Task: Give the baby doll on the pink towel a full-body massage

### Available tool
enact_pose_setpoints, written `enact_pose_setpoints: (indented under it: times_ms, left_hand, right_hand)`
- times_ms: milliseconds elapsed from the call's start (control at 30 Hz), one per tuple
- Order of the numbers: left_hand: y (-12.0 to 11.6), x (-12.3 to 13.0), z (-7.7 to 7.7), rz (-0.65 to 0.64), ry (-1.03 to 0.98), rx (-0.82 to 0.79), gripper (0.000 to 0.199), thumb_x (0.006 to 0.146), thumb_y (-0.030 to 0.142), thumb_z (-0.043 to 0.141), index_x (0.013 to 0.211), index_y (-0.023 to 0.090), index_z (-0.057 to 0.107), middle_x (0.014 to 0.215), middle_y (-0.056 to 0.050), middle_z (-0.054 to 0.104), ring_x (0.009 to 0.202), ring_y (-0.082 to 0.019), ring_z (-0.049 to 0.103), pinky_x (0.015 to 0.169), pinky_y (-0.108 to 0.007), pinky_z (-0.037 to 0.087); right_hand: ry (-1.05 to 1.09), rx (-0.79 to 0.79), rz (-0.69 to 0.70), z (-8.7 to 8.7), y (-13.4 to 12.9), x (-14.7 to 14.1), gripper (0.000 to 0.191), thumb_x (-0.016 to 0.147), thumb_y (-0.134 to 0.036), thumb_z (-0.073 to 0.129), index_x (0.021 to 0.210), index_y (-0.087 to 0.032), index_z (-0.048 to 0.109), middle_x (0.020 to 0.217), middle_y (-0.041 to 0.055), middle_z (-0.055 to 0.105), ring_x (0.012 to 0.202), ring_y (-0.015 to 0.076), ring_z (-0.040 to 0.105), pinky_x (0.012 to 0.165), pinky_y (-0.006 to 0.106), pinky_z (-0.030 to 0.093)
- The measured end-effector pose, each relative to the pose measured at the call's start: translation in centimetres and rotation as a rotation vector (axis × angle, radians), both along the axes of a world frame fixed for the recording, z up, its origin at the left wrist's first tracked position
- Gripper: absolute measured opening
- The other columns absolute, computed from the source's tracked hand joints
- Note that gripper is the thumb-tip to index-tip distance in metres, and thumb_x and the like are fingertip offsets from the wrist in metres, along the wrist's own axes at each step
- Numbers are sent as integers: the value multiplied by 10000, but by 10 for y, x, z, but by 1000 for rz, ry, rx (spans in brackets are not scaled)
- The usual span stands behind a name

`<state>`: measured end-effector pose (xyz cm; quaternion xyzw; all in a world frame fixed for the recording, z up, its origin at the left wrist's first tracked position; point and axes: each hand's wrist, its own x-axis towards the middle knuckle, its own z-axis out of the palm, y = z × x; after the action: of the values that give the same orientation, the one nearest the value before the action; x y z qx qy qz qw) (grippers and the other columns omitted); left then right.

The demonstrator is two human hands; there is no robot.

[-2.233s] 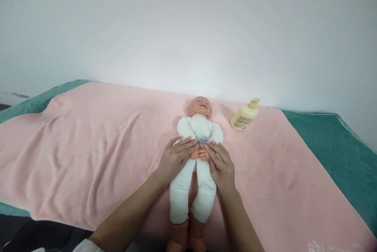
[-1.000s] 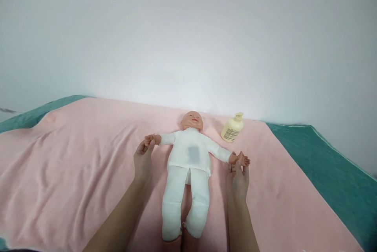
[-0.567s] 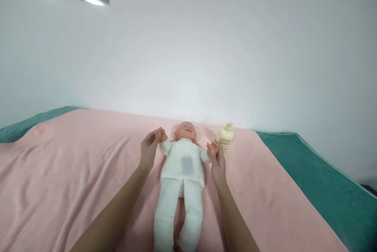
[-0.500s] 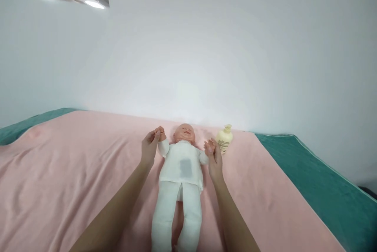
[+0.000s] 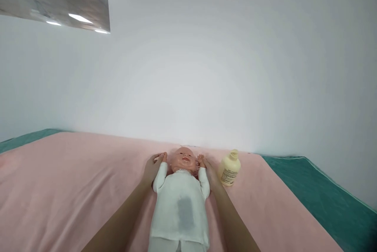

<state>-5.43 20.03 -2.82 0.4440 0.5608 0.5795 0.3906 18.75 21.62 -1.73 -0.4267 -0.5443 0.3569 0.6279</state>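
A baby doll [image 5: 180,201] in a white top and white trousers lies on its back, head toward the wall, with a grey patch on its chest. Both its arms are bent up beside its head. My left hand [image 5: 152,168] is closed on the doll's hand at the left of the head. On the other side, my right hand [image 5: 211,172] holds the doll's other hand close to its cheek; the fingers are partly hidden. The doll's lower legs are out of view.
A pale yellow pump bottle [image 5: 229,168] stands just right of my right hand. Under everything lies a pink blanket [image 5: 265,205] over a green cover [image 5: 326,193]. A white wall [image 5: 188,67] rises behind the far edge.
The doll's arms have gone from spread out to raised close beside its head, my hands moving inward with them. The view has tilted upward, and the doll's legs show less.
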Motion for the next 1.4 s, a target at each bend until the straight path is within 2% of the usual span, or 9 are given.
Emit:
enact_pose_setpoints:
  times_ms: [100,200,433,533,667,767,1000,1200,1400]
  left_hand:
    - [10,-1,-7,-24,18,-14,479,745,542,658,1025,153,651,944,-136,720,828,-251,686,692,-328,525]
    - [13,-2,-9,-49,35,-19,464,769,543,634,1028,159,657,977,-130,720,879,-254,685,736,-333,526]
    - [12,-5,-8,-44,38,-33,471,769,547,632,1031,156,662,980,-139,721,853,-255,688,696,-326,528]
    - [12,-4,-8,-35,36,-5,492,758,550,641,1021,136,662,961,-144,720,846,-250,683,698,-317,524]
    - [1,-3,-4,35,31,52,551,777,576,600,1072,112,630,909,-134,713,798,-234,670,670,-308,513]
    - [-15,-1,5,139,47,110,553,818,574,546,1175,154,578,950,-106,696,842,-218,649,706,-298,496]
    - [-60,11,30,261,256,282,436,824,444,559,1207,236,555,1061,-65,667,896,-204,629,731,-292,478]
    - [-112,4,31,355,329,285,507,773,454,638,1225,251,532,1062,-48,653,1001,-222,606,806,-324,465]
    - [-177,-17,18,433,396,45,580,783,512,620,1304,291,493,1119,-52,650,1045,-251,608,778,-320,470]
  right_hand:
    - [-1,-166,84,-8,6,-3,423,732,-576,614,599,-175,638,471,22,587,407,180,525,423,308,457]
    - [-7,-257,98,-13,9,-5,398,723,-550,626,591,-175,621,475,23,586,434,184,535,444,307,456]
    - [-32,-235,12,-23,16,-12,447,776,-597,563,725,-166,669,568,39,637,586,217,617,563,333,511]
    - [-66,-185,-19,-23,13,-5,445,772,-581,580,797,-147,674,691,77,689,652,241,649,612,361,528]
    - [-107,-31,-128,-18,-2,9,406,773,-474,620,1018,-151,634,1096,128,669,1025,255,623,890,400,486]
    - [-132,90,-218,-13,-21,10,425,822,-400,580,1172,-160,553,1234,137,593,1132,229,570,976,403,434]
    - [-147,220,-270,-6,-73,2,402,872,-339,530,1230,-156,510,1213,132,595,1085,209,601,974,371,446]
    - [-168,58,-340,0,-127,8,418,871,-374,546,1252,-207,513,1254,102,596,1145,232,569,974,393,442]
    - [-243,-149,-284,-3,-188,10,505,868,-427,533,1338,-259,459,1308,69,570,1178,245,548,926,365,472]
